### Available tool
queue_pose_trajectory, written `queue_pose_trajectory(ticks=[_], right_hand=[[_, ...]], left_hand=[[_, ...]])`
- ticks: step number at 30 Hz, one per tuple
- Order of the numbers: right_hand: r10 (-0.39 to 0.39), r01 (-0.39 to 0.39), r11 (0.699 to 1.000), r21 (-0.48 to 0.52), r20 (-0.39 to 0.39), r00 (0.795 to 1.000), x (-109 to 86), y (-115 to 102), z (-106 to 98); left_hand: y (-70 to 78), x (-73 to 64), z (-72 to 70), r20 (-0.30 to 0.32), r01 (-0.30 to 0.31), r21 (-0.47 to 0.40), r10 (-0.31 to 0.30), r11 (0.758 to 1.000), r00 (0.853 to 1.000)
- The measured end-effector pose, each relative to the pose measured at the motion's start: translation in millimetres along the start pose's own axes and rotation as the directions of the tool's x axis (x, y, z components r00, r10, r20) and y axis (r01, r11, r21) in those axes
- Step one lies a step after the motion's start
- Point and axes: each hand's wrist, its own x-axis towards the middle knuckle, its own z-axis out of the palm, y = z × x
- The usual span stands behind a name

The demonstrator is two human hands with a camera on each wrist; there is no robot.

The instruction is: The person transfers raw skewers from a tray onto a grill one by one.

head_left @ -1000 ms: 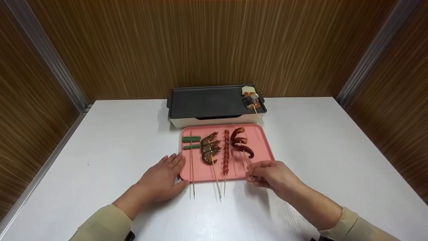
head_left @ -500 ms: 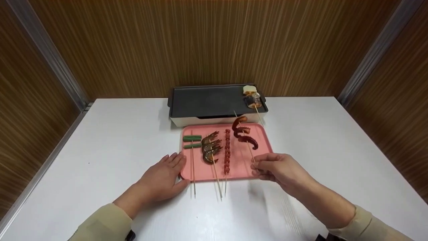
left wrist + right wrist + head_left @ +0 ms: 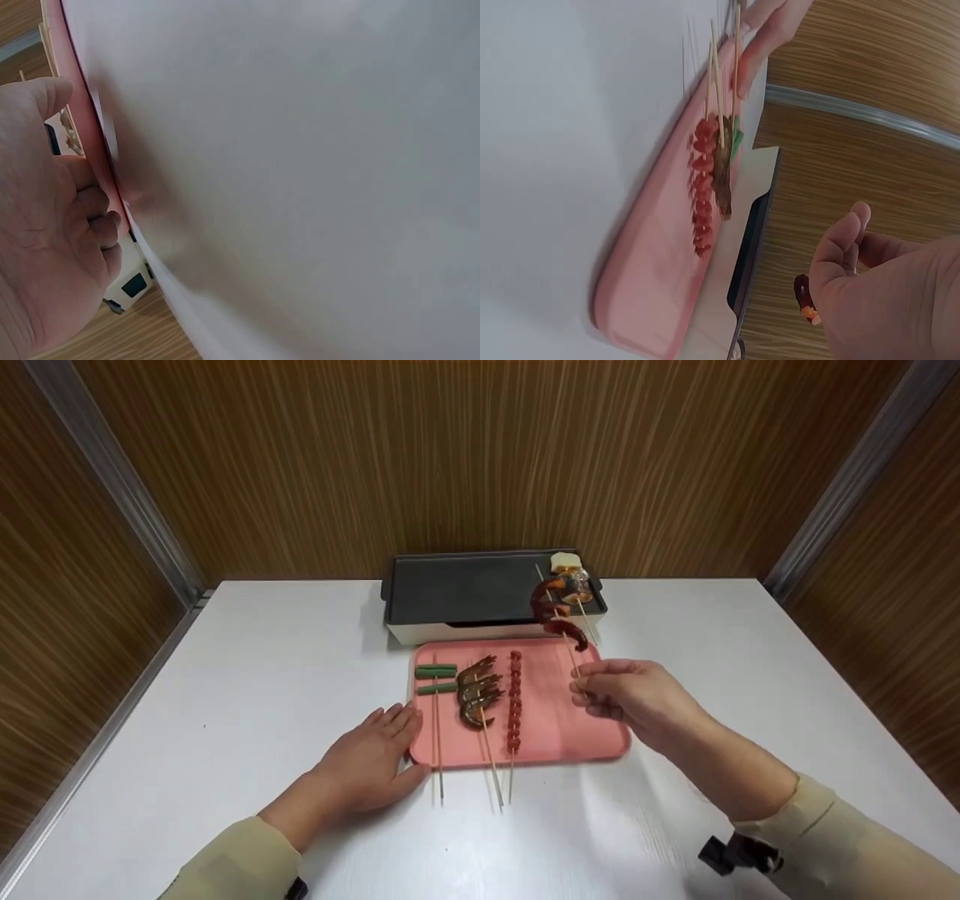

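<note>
My right hand (image 3: 645, 697) pinches the stick of a tentacle skewer (image 3: 541, 601), which slants up and away over the front right of the black griddle (image 3: 465, 589). Its dark red curls overlap the browned skewer (image 3: 576, 583) with a pale top piece that lies there. Flat at the left rim of the pink tray (image 3: 562, 727) rests my left hand (image 3: 367, 765), its fingers straight and touching the edge. On the tray lie a green vegetable skewer (image 3: 436, 670), a shrimp skewer (image 3: 474, 697) and a skewer of small red pieces (image 3: 703, 184).
The griddle sits on a cream base (image 3: 416, 634) right behind the tray. Stick ends of the three tray skewers jut past its front rim onto the white table (image 3: 285, 660). Wood-grain panels (image 3: 480, 457) stand at the back and both sides.
My right hand has lifted the tentacle skewer off the right part of the tray and carried it forward and up to the griddle. The left hand stays at the tray's rim.
</note>
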Motion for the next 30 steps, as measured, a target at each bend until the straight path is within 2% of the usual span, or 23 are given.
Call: queue_pose_trajectory(ticks=[11, 23, 30], right_hand=[[-0.029, 0.028, 0.999, -0.026, -0.024, 0.999, 29.1, -24, -6], [-0.047, 0.043, 0.997, -0.061, -0.057, 0.997, 62.3, -35, -8], [-0.043, 0.043, 0.999, -0.007, -0.083, 0.996, 83.3, -37, -4]], left_hand=[[1.9, -2.6, -3.1, -0.001, 0.006, 0.001, -0.006, 1.0, 1.0], [3.4, -1.0, -3.4, -0.007, 0.009, -0.004, -0.009, 1.0, 1.0], [3.2, -0.6, -2.9, -0.003, 0.013, -0.024, -0.013, 1.0, 1.0]])
